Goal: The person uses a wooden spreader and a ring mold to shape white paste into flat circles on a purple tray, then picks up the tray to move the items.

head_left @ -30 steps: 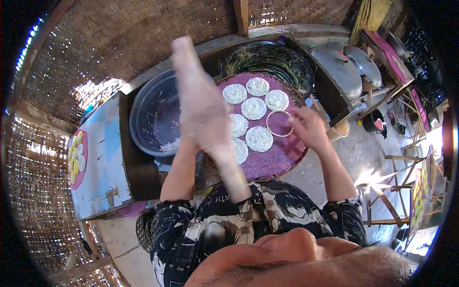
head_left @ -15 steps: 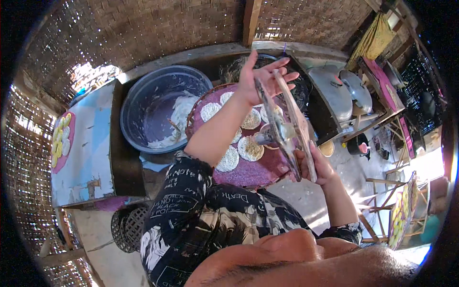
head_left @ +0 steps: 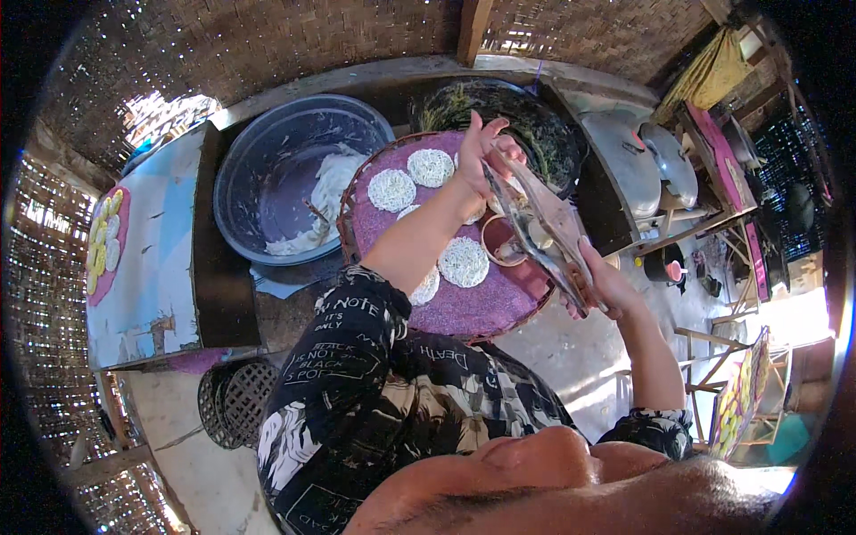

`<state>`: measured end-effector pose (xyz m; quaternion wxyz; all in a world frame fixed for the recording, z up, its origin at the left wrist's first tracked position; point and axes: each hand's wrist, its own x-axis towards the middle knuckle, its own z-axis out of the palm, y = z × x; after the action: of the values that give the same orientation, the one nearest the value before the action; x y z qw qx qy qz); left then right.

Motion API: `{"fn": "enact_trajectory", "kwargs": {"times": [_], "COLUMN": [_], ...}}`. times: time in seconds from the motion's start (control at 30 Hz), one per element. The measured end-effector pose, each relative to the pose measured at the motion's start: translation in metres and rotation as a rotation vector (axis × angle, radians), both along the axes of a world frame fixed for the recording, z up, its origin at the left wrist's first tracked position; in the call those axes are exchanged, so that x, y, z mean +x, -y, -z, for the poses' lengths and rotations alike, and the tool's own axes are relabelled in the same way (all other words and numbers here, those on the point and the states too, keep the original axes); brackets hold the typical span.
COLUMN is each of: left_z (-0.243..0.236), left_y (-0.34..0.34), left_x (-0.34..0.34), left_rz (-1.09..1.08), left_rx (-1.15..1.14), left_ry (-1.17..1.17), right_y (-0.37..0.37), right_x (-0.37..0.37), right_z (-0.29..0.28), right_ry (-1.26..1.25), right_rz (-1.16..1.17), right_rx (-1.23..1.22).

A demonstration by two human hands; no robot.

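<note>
A round woven tray [head_left: 464, 312] covered in purple cloth holds several flat white round cakes [head_left: 392, 189]. Over its right side I hold a long flat paddle [head_left: 544, 227], tilted and smeared with white paste. My left hand [head_left: 486, 152] grips the far end of the paddle, with the arm stretched across the tray. My right hand [head_left: 602, 283] is closed around the near end, beyond the tray's right rim. A small ring mould [head_left: 501, 242] lies on the purple cloth just under the paddle.
A large grey basin [head_left: 267, 160] with white dough stands left of the tray. A dark pan of green stalks [head_left: 535, 120] sits behind it, with metal lids [head_left: 646, 160] to the right. A blue table [head_left: 147, 267] with a plate of yellow pieces [head_left: 102, 241] is at far left, and a woven basket [head_left: 234, 399] lies below it.
My left arm, raised near the camera a second ago, has reached out to the paddle's far end. My right hand left the ring mould and now holds the paddle's near end.
</note>
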<state>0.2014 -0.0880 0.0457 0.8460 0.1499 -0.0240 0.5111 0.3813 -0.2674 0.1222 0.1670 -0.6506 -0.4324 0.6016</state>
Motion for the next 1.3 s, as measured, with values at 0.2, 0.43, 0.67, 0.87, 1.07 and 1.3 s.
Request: {"fn": "enact_trajectory", "kwargs": {"times": [0.2,0.43,0.67,0.87,1.07,1.3], "left_z": [-0.007,-0.005,0.01,0.008,-0.016,-0.008], "left_y": [-0.016,-0.031,-0.017,-0.004,-0.007,0.001], "left_x": [-0.022,-0.016,0.009,-0.007,-0.021,-0.003], "left_rz": [-0.038,-0.037,0.056,0.093,0.0,-0.013], "left_rx": [0.06,0.024,-0.001,0.013,-0.116,-0.091], "left_ry": [-0.012,0.03,0.093,0.056,-0.08,-0.074], "right_y": [-0.021,-0.025,-0.006,0.006,-0.003,0.009], "right_x": [-0.01,-0.024,-0.007,-0.012,-0.025,-0.023], "right_z": [0.029,-0.005,-0.01,0.005,0.015,0.003], "right_ry": [0.167,0.379,0.421,0.343,0.423,0.501], "right_rz": [0.028,-0.007,0.048,0.035,0.032,0.052], "right_rx": [0.29,0.323,0.244,0.247,0.381,0.426]}}
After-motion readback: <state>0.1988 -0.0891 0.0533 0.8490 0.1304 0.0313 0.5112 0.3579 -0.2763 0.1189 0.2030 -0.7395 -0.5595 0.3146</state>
